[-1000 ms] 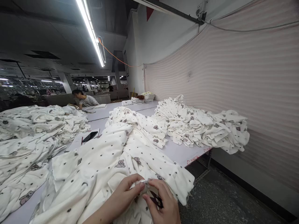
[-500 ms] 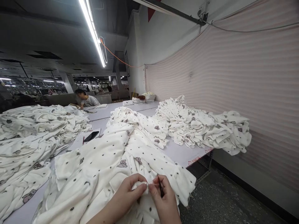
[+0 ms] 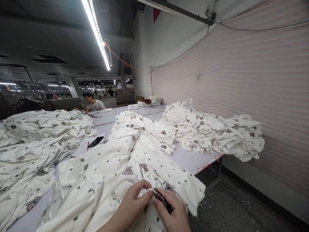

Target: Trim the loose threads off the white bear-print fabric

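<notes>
A white garment (image 3: 103, 167) printed with bears and small dark dots lies spread over the near part of the table. My left hand (image 3: 134, 203) is closed on it, pinching a bunched edge between thumb and fingers. Dark thread snips (image 3: 163, 200) are in my right hand (image 3: 174, 211), lying between thumb and forefinger. Their tip points up and left, right at the pinched cloth beside my left fingertips. Whether the blades touch a thread is too small to make out.
White printed garments are heaped on the left (image 3: 43, 129) and right (image 3: 205, 129) of the table (image 3: 185, 159). A phone (image 3: 96, 141) lies on papers. Folded stacks (image 3: 155, 100) stand at the back. Across the table a person (image 3: 94, 103) leans over it.
My right hand has turned the snips from nearly upright to slanting, bringing their tip to the pinched cloth. My left hand keeps its pinch. The view has shifted slightly.
</notes>
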Tool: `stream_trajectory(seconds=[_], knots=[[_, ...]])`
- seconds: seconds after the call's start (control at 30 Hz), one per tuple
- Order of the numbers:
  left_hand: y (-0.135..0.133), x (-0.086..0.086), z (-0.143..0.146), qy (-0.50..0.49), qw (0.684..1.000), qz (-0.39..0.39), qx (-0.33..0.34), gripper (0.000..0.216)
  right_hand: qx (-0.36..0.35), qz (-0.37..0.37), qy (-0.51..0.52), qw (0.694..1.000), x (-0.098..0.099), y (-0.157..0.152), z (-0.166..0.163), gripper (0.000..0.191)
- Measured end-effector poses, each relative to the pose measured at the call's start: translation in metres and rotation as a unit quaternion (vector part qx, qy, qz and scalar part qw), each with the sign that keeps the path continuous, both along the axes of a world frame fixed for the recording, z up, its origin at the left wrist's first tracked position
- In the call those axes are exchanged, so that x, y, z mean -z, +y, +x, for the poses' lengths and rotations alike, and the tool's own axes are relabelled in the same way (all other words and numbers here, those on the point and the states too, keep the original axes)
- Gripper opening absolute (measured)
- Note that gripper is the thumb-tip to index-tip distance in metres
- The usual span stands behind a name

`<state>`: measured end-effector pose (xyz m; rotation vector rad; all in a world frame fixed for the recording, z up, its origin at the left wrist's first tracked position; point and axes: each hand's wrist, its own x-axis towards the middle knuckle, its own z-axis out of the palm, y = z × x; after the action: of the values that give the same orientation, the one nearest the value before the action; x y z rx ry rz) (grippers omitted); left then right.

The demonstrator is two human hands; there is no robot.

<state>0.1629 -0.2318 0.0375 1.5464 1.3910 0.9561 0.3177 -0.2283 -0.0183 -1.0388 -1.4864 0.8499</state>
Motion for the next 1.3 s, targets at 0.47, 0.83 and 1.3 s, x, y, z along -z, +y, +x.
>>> stream_trajectory(seconds=[0.47,0.83,1.3], knots=[[-0.002,-0.001,-0.003,-0.011,1.000,-0.004,0.022,0.024,-0.004,-0.032,0.039,0.999,-0.004,-0.002,0.003,0.026],[-0.006,-0.019,-0.005,0.068,0.992,-0.011,0.102,0.020,0.002,-0.073,0.109,0.991,0.004,-0.004,0.008,0.037],[-0.010,0.024,-0.014,0.306,0.874,0.372,0.064,0.023,0.003,-0.015,0.034,0.999,0.017,-0.028,0.011,0.029]])
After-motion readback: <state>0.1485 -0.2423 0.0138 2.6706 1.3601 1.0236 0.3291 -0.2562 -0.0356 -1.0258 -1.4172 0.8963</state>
